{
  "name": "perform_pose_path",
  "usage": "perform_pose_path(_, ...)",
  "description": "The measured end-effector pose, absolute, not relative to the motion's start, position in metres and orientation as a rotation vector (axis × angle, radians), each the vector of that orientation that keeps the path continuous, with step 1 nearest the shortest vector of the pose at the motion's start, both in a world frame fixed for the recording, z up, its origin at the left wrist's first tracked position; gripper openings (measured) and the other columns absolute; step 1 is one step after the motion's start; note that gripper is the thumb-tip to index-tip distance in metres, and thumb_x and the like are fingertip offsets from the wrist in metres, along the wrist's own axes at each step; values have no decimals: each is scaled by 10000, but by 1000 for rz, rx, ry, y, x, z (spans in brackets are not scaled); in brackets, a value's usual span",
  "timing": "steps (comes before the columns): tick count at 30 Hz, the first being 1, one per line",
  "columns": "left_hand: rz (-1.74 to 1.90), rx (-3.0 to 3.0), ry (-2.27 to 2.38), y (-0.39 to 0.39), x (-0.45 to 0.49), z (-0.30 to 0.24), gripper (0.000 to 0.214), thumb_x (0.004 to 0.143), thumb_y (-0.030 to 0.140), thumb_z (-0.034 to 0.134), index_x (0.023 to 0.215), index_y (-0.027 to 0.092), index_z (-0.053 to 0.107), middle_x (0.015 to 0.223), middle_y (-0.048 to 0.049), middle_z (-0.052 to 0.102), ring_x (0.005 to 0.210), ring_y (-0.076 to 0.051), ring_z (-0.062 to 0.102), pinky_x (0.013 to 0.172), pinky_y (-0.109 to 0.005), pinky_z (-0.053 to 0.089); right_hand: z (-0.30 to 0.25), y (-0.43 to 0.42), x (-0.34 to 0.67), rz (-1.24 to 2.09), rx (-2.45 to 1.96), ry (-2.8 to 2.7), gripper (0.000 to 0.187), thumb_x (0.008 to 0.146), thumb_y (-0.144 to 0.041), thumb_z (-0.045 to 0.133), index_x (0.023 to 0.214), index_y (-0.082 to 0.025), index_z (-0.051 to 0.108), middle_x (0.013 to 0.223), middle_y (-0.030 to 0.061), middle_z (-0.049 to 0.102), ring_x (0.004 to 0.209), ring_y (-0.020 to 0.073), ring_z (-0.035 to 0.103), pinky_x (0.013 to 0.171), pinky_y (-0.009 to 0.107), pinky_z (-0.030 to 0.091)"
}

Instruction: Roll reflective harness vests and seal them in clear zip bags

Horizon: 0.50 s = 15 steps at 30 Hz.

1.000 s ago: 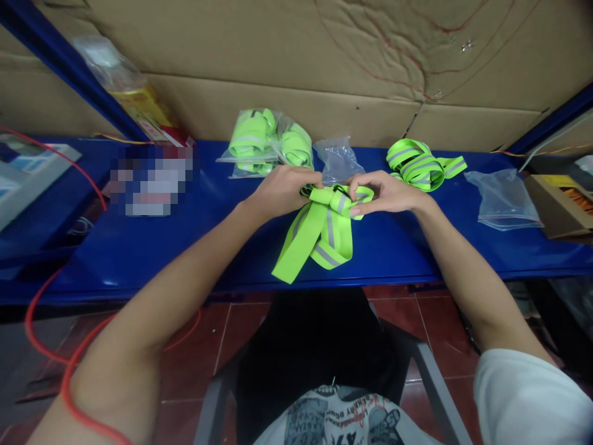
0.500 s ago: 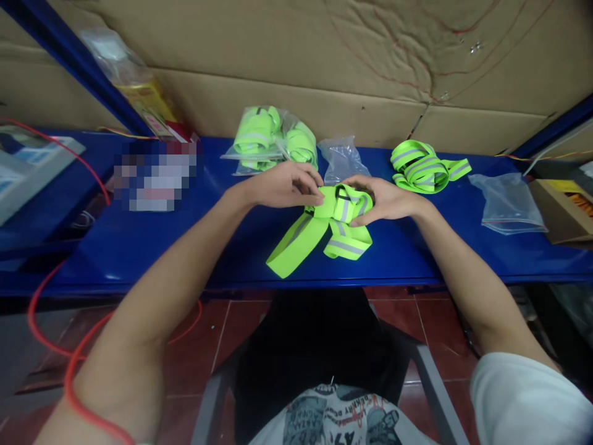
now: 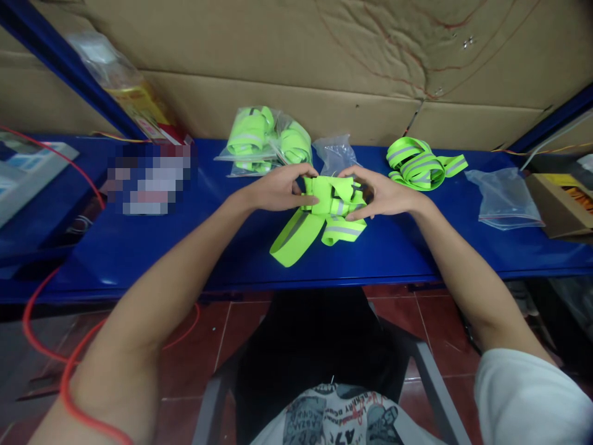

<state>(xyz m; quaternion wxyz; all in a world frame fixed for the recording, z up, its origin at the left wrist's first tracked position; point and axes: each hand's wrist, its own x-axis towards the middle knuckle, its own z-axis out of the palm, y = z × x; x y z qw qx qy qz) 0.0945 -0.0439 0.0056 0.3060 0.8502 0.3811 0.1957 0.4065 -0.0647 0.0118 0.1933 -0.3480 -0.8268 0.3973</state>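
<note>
A neon yellow-green reflective strap (image 3: 324, 196) with a grey stripe is bunched between my two hands above the blue table. My left hand (image 3: 282, 188) grips its left side, thumb in front and fingers behind. At the right side of the bundle, my right hand (image 3: 382, 193) holds it with thumb and fingers curled around the folds. Two loops of the strap hang toward the table's front edge, a longer one on the left and a shorter one on the right. Dark pieces show among the folds; their kind is unclear.
Bagged straps (image 3: 250, 133) stand at the back, beside an empty clear bag (image 3: 336, 153). A loose coiled strap (image 3: 417, 164) lies right of them. Farther right are more clear bags (image 3: 504, 198) and an open cardboard box (image 3: 563, 207). A bottle (image 3: 134, 93) stands at the back left of the table (image 3: 185, 253).
The strap bundle has been turned and pressed more compactly between both hands. Its hanging loops have risen slightly, and my right fingers have shifted over the top edge.
</note>
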Motion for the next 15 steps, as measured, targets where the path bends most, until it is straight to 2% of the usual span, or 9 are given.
perform_pose_path(4,628,2174,1002,-43,95,-1,627,864,502,852,1392,234,645,1172,-72,717,660,-120,673,573,-246,518,17,-61,411,1378,-1032,-2165,825,825,-555,947,1511,-295,570,1065,15,738,732,163,703,578,279,601)
perform_pose_path(9,737,2110,986,-42,101,-7,629,855,456,872,1414,240,681,1229,-97,704,715,-151,722,615,-296,592,15,-64,404,1360,-1115,-2118,658,800,-535,970,1327,-233,718,1035,22,791,691,150,715,507,252,591)
perform_pose_path(13,753,2272,1093,-51,108,-5,620,866,461,861,1418,243,681,1164,-72,758,766,-182,726,739,-354,608,15,-68,399,1331,-1170,-2150,520,847,-528,942,1188,-183,754,770,-19,743,530,115,630,466,245,567)
perform_pose_path(15,784,2439,1144,-57,110,-2,598,876,477,851,1397,244,674,1210,-76,757,887,-225,728,842,-405,604,15,-69,399,1324,-1160,-2150,498,857,-515,937,1173,-180,747,741,-31,731,495,105,608,440,236,548)
